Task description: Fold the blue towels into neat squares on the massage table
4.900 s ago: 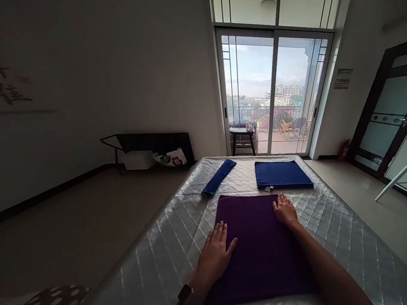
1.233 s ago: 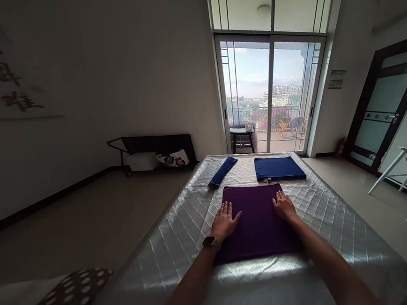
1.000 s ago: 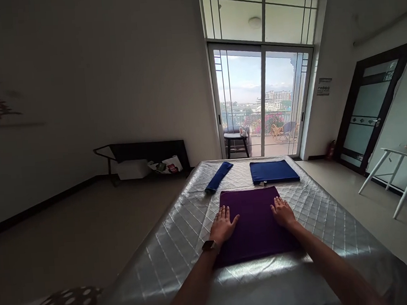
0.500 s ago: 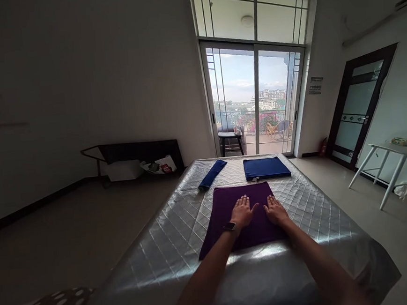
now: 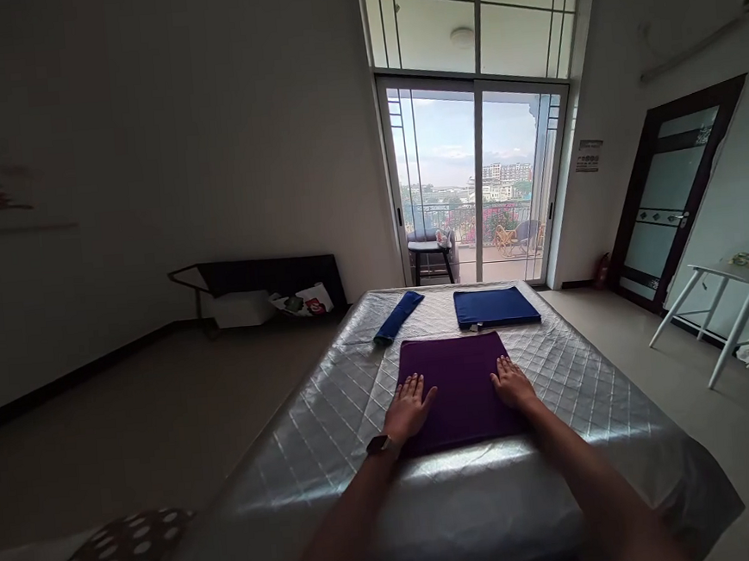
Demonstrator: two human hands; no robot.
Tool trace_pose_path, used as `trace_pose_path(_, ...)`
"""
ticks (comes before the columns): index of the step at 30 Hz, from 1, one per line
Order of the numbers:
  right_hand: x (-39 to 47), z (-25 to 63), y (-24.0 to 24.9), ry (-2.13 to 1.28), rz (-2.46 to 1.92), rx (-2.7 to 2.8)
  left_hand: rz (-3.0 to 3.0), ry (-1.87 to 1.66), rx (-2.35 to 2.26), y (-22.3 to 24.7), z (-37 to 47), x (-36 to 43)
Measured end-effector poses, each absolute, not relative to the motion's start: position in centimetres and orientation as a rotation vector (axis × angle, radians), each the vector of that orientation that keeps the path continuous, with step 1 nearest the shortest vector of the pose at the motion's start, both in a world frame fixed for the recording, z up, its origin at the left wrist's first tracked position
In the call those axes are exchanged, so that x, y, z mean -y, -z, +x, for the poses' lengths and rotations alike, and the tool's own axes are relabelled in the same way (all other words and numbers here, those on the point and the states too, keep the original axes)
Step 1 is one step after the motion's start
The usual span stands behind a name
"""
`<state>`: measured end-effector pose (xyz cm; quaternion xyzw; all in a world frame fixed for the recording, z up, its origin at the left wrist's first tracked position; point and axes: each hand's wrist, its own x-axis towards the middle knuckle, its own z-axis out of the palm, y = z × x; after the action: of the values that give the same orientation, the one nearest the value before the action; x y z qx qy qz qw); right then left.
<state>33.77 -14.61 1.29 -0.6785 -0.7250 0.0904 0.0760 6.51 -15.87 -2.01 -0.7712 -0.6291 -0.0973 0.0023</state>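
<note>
Head view: both your hands are apart, palms down with the fingers stretched out, gripping nothing, on the flat purple fabric rectangle (image 5: 457, 391) just below the centre of the frame. Your left hand (image 5: 406, 412), with a dark square-faced watch (image 5: 379, 443) at its wrist, lies across the fabric's left edge; your right hand (image 5: 512, 382) lies along its right edge. Beneath it all is a large surface under a silver-grey quilted cover with a diamond pattern (image 5: 321, 419), which fills the lower middle of the frame. Beyond your hands, near the cover's far end, a long, narrow navy-blue fabric strip (image 5: 398, 317) lies slanted to the left, and a flat navy-blue fabric rectangle (image 5: 497, 307) lies to the right, a small white label (image 5: 475, 328) showing at its near edge. As for progress, the two blue pieces look to be in neat shape and neither is being touched. Your purple piece looks well advanced too: its far edge is straight, its surface lies flat, and no large creases show. What seems left is confined to the sides under your palms, and you cannot tell from here whether the fabric there is fully even, since your hands cover it.
</note>
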Motion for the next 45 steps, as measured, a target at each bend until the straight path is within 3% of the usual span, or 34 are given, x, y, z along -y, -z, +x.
trace_pose_path(22, 20.7, 34.2, -1.9, -0.248, -2.025, 2.206, -2.424, 0.113, 2.147, -0.5, 6.0, 15.2)
trace_pose_path(34, 20.7, 34.3, -1.4, -0.202, -2.007, 2.21, -2.693, 0.244, 1.792, 0.2, 18.6, 17.5)
trace_pose_path(45, 20.6, 34.3, -1.4, -0.21, -2.02, 2.198, -2.426, 0.216, 2.046, 2.0, 6.7, 18.5)
